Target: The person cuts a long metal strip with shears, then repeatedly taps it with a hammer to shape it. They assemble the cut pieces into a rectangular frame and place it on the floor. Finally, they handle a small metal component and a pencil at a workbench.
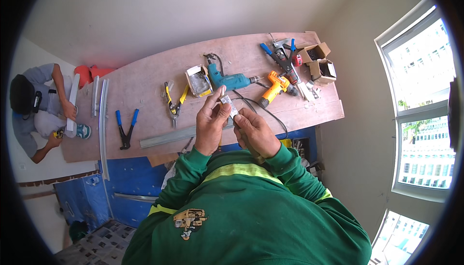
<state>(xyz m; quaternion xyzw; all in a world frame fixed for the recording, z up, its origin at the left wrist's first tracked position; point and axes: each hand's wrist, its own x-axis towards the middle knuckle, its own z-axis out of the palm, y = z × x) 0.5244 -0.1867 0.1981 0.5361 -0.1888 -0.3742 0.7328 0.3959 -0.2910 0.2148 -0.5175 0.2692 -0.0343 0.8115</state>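
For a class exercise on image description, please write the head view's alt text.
A person's left hand and right hand hold a small, flat, silvery piece at a long pinkish wooden workbench. On it lie a teal power drill and a yellow power drill; at far left, a grey-shirted co-worker grips a long pale bar.

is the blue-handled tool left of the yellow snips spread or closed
Spread: the blue-handled tool lies with its two handles well apart, forming a V.
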